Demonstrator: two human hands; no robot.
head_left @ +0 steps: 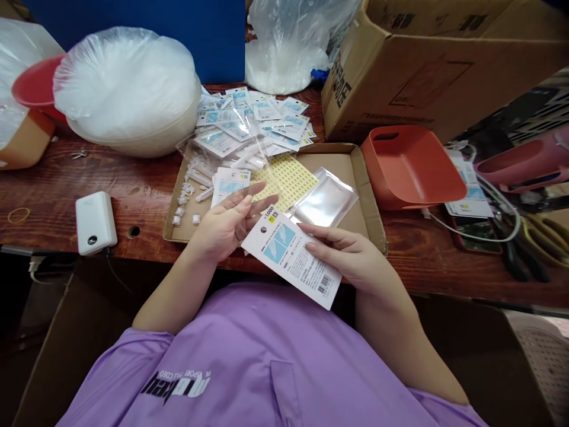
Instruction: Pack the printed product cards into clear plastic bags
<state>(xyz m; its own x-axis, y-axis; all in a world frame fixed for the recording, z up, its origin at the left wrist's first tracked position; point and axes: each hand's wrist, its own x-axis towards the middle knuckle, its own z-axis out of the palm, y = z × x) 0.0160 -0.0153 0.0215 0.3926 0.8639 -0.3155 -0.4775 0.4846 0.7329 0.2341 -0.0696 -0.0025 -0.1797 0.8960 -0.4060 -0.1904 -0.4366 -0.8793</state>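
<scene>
My right hand (351,255) pinches a white printed packaging card (291,256) by its right edge. The card is tilted, with a hang hole, a blue picture panel and a barcode. My left hand (226,222) is just left of the card's top, its fingers bent around a thin transparent plastic bag (260,139) that is hard to make out. Beyond my hands lies a shallow cardboard tray (344,157). In it are a yellow sticker sheet (291,181), a stack of transparent bags (326,198), another card (229,185) and small translucent plastic pieces (189,193).
Many packed cards (267,115) are piled behind the tray. A plastic-covered bowl (128,95) and white power bank (95,222) are on the left. To the right stand a red-orange bin (411,169), a large cardboard box (427,83) and scissors (540,240).
</scene>
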